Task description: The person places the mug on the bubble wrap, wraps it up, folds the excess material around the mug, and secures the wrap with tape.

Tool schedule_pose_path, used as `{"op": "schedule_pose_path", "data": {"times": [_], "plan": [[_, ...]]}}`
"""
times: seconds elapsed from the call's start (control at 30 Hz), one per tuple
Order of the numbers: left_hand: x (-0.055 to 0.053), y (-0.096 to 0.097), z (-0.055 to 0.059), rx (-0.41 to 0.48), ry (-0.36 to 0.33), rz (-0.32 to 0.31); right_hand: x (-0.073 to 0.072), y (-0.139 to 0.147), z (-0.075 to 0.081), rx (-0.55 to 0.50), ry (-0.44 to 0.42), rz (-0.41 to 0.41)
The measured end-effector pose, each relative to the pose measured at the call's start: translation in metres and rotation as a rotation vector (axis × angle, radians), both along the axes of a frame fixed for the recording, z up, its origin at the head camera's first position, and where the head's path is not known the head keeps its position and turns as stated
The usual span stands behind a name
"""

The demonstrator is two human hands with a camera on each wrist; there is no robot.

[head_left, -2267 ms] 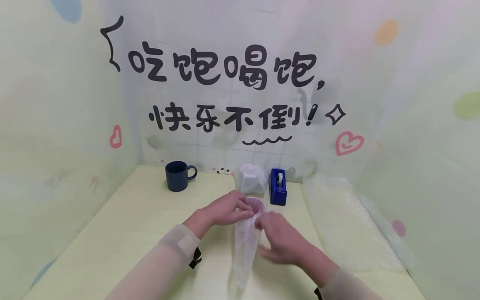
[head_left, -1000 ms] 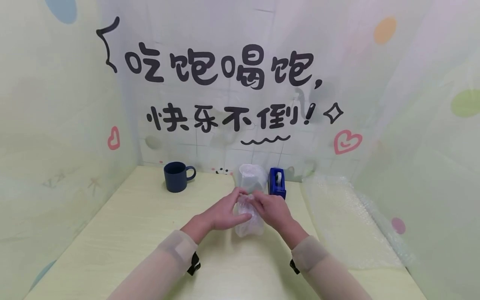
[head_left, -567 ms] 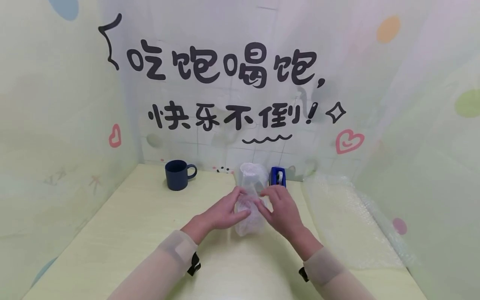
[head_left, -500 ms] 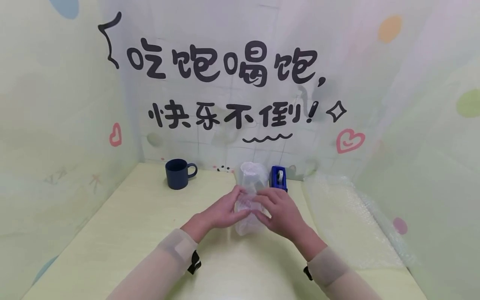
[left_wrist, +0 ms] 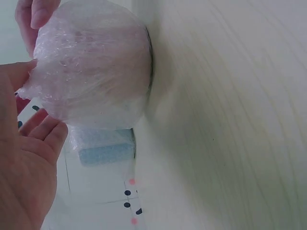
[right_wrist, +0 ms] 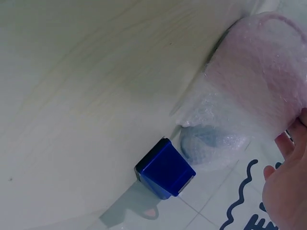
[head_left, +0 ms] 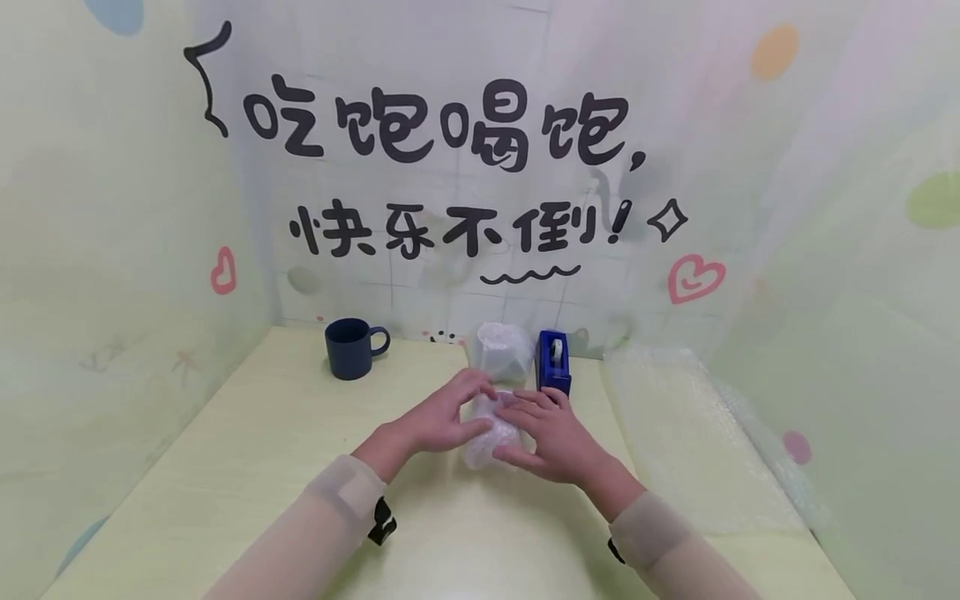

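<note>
A pinkish cup in bubble wrap (head_left: 487,442) stands upright on the table, its wrap bunched at the top. My left hand (head_left: 442,412) holds it at the upper left, thumb on the near side and fingers behind; in the left wrist view the thumb (left_wrist: 19,74) meets the gathered edge of the wrap. Over the cup's top and right side, my right hand (head_left: 558,437) spreads its fairly straight fingers and touches the wrap. In the right wrist view the pink wall of the wrapped cup (right_wrist: 254,72) shows through, while part of the right hand (right_wrist: 290,179) is cut off.
Directly behind stands another bubble-wrapped item (head_left: 504,350), bluish in the wrist views. A blue tape dispenser (head_left: 553,362) is right of it. The navy mug (head_left: 349,350) sits at the back left. Bubble wrap sheets (head_left: 690,442) lie along the right side.
The wrap that hung toward the table's front is now folded up over the cup. My right hand has gone from pinching the wrap to lying over the top; the left stays nearly in place.
</note>
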State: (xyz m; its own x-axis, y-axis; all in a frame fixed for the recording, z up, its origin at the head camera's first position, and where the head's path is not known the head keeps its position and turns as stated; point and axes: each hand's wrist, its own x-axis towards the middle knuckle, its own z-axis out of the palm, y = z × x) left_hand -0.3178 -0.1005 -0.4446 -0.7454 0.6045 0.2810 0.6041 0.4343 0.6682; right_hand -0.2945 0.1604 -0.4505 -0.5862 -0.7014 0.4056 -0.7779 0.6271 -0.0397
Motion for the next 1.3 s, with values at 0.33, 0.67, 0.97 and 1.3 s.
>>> {"op": "schedule_pose_path", "data": {"times": [0.33, 0.67, 0.97, 1.3], "plan": [[-0.004, 0.009, -0.001, -0.038, -0.018, 0.185, 0.001, -0.005, -0.003, -0.105, -0.209, -0.047], [-0.005, 0.021, 0.0, -0.031, 0.016, 0.216, -0.007, -0.004, 0.001, -0.179, -0.412, -0.044], [-0.002, -0.01, 0.0, -0.192, -0.007, 0.048, -0.014, -0.008, 0.006, -0.188, -0.543, -0.054], [0.001, -0.009, -0.006, -0.198, -0.132, 0.025, -0.01, -0.003, 0.0, -0.263, -0.618, -0.079]]}}
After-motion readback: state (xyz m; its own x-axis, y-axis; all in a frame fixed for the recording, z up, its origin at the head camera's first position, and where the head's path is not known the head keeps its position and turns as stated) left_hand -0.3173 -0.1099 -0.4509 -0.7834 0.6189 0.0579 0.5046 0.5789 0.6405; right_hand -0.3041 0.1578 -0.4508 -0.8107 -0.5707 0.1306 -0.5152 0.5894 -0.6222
